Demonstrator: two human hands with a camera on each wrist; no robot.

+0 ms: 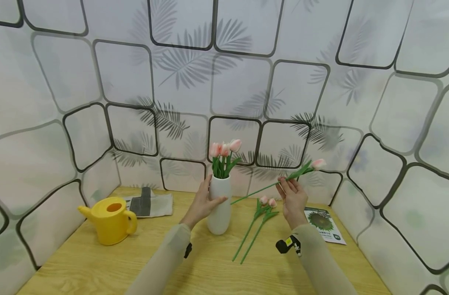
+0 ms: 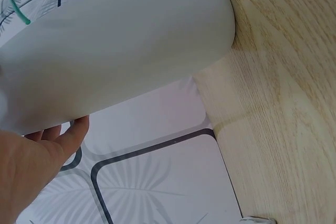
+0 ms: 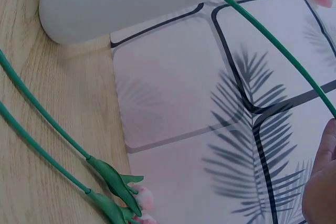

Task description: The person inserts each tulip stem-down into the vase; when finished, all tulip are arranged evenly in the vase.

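A white vase [image 1: 220, 213] stands upright on the table, with several pink tulips [image 1: 224, 150] and their green leaves rising from its mouth. My left hand [image 1: 203, 203] holds the vase from its left side, thumb across the front; in the left wrist view its fingers [image 2: 77, 132] touch the vase wall. To the right, my right hand [image 1: 293, 200] pinches a single tulip [image 1: 318, 164] by its green stem. This tulip is tilted, bloom up to the right and stem end down beside the vase. Two more tulips [image 1: 249, 233] lie on the table between vase and right hand.
At the left sits a yellow watering can [image 1: 113, 223], with a folded grey and white cloth [image 1: 159, 205] behind it. A sunflower seed packet [image 1: 324, 224] lies at the right. Patterned fabric walls [image 1: 187, 135] enclose the wooden table [image 1: 209, 270] at the back and sides.
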